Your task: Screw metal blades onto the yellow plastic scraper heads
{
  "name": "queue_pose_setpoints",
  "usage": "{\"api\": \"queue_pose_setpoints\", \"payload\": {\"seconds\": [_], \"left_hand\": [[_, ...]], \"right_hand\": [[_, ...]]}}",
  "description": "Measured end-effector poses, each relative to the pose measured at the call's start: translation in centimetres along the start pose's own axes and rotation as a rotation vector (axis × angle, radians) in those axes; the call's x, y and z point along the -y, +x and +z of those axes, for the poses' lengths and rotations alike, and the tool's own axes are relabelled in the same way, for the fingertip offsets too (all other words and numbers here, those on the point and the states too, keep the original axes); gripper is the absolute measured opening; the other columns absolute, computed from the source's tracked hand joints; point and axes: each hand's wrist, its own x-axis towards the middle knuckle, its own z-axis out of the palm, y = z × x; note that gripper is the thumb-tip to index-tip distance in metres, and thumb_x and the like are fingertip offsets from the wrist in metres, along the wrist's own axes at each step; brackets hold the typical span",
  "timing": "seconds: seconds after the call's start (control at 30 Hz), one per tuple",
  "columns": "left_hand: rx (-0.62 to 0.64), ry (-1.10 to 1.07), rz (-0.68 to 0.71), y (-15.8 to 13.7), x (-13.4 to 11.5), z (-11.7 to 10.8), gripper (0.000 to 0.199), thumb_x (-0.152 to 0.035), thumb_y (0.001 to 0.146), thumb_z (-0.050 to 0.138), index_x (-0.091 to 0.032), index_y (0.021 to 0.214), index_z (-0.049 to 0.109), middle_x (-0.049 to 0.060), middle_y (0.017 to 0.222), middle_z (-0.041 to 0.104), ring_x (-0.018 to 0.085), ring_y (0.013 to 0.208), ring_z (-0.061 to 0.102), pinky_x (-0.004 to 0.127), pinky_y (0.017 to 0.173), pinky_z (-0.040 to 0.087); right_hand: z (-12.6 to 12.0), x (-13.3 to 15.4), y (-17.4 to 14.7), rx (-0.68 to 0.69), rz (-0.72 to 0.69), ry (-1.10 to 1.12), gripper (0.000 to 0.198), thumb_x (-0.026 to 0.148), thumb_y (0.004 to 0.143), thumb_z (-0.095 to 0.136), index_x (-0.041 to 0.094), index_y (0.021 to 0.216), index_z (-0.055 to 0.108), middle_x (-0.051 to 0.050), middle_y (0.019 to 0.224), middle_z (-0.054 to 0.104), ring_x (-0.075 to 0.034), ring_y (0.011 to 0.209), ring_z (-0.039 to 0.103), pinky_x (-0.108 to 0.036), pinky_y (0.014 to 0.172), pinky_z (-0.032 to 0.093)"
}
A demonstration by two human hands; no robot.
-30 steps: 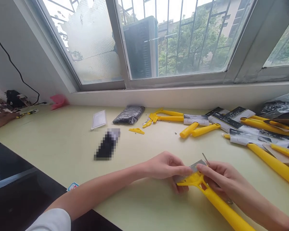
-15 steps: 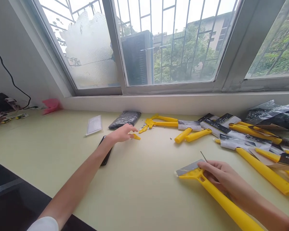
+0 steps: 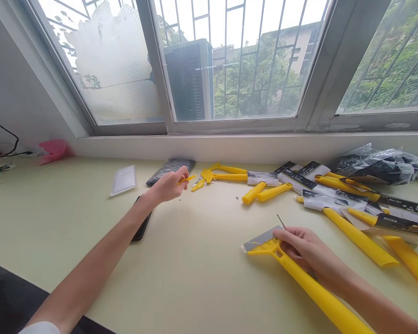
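My left hand (image 3: 170,184) is closed in a pinch on a small yellow plastic piece (image 3: 187,179), held just above the table near a black plastic-wrapped packet (image 3: 167,170). In my right hand (image 3: 301,246) is a yellow long-handled scraper (image 3: 308,283), its wide metal blade (image 3: 261,240) pointing left. A thin metal rod (image 3: 281,221) sticks up from between the same fingers; its other end is mostly hidden by the hand. Beyond my left hand lie yellow scraper parts (image 3: 209,174) on the table.
Yellow handles (image 3: 264,191) and several packaged scrapers (image 3: 337,199) cover the table's right side. A clear bag of black items (image 3: 379,164) sits by the wall. A phone (image 3: 142,227) lies under my left forearm; a white card (image 3: 124,180) and pink bag (image 3: 55,150) are further left.
My left hand has picked the small yellow piece up off the table and raised it slightly. My right hand keeps its hold on the scraper. The view has shifted a little.
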Motion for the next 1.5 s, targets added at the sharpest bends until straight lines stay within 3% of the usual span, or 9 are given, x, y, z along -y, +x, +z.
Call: {"api": "queue_pose_setpoints", "payload": {"seconds": [0.13,0.27,0.33,0.47,0.6,0.77,0.93,1.27,1.5], "left_hand": [[0.06,-0.145,0.11,-3.8,-6.8,2.2,0.015,-0.038,0.1,0.033,-0.025,0.107,0.038,-0.003,0.08,0.053,0.011,0.061,0.042,0.023,0.06,0.037],[0.464,-0.495,0.224,-7.8,-12.4,5.7,0.023,-0.046,0.1,0.039,-0.026,0.111,0.038,-0.004,0.082,0.048,0.011,0.065,0.041,0.025,0.065,0.039],[0.467,-0.602,0.209,-8.6,-13.7,7.3,0.022,-0.044,0.102,0.036,-0.025,0.11,0.042,-0.003,0.081,0.046,0.012,0.068,0.04,0.025,0.066,0.038],[0.335,-0.756,0.169,-8.3,-13.8,9.9,0.02,-0.039,0.096,0.054,-0.021,0.106,0.053,-0.001,0.086,0.053,0.012,0.072,0.044,0.025,0.067,0.039],[0.209,-0.822,0.192,-7.9,-13.4,11.4,0.019,-0.032,0.094,0.059,-0.018,0.106,0.066,0.005,0.098,0.066,0.016,0.087,0.057,0.029,0.084,0.046],[0.16,-0.913,0.093,-8.1,-13.5,12.0,0.029,-0.031,0.09,0.066,-0.021,0.117,0.064,0.006,0.1,0.075,0.018,0.091,0.065,0.03,0.086,0.049],[0.167,-1.048,-0.062,-8.0,-13.3,12.7,0.027,-0.04,0.081,0.075,-0.015,0.088,0.067,0.008,0.089,0.072,0.018,0.083,0.065,0.027,0.069,0.05],[0.138,-1.079,-0.162,-8.2,-12.9,13.5,0.036,-0.049,0.077,0.077,-0.015,0.083,0.067,0.004,0.081,0.066,0.014,0.074,0.057,0.025,0.067,0.045],[0.06,-0.9,-0.157,-8.6,-13.3,13.5,0.035,-0.051,0.081,0.072,-0.017,0.086,0.065,0.0,0.075,0.057,0.011,0.068,0.048,0.024,0.06,0.038]], "right_hand": [[0.1,0.1,0.0,0.006,-0.01,0.012,0.041,0.049,0.1,0.054,0.016,0.075,0.053,0.012,0.053,0.03,-0.003,0.039,0.02,-0.018,0.037,0.019],[0.2,0.0,-0.1,-0.004,-0.024,0.015,0.038,0.049,0.101,0.053,0.015,0.082,0.057,0.012,0.054,0.031,-0.003,0.039,0.022,-0.017,0.036,0.02],[0.3,0.0,-0.1,-0.003,-0.036,0.015,0.038,0.048,0.1,0.055,0.016,0.081,0.056,0.011,0.055,0.034,-0.003,0.039,0.024,-0.017,0.036,0.023],[0.3,-0.1,0.0,0.017,-0.048,0.023,0.039,0.048,0.1,0.056,0.016,0.078,0.054,0.011,0.056,0.036,-0.003,0.039,0.026,-0.016,0.036,0.024],[0.3,-0.1,0.0,0.04,-0.059,0.029,0.039,0.047,0.1,0.055,0.015,0.079,0.055,0.011,0.056,0.037,-0.002,0.039,0.026,-0.016,0.036,0.024],[0.7,0.2,-0.1,0.119,-0.084,0.028,0.037,0.048,0.1,0.055,0.015,0.083,0.058,0.01,0.057,0.041,-0.003,0.039,0.028,-0.016,0.037,0.026],[0.9,-0.1,-0.2,0.138,-0.094,0.03,0.039,0.049,0.1,0.054,0.015,0.081,0.057,0.01,0.057,0.04,-0.003,0.04,0.028,-0.016,0.037,0.025],[0.8,-0.5,-0.4,0.112,-0.105,0.052,0.035,0.046,0.1,0.056,0.015,0.084,0.057,0.009,0.061,0.045,-0.003,0.041,0.032,-0.016,0.038,0.028],[1.1,-0.5,-0.3,0.092,-0.091,0.08,0.035,0.046,0.1,0.055,0.015,0.085,0.057,0.009,0.061,0.044,-0.003,0.041,0.031,-0.016,0.037,0.028]]}}
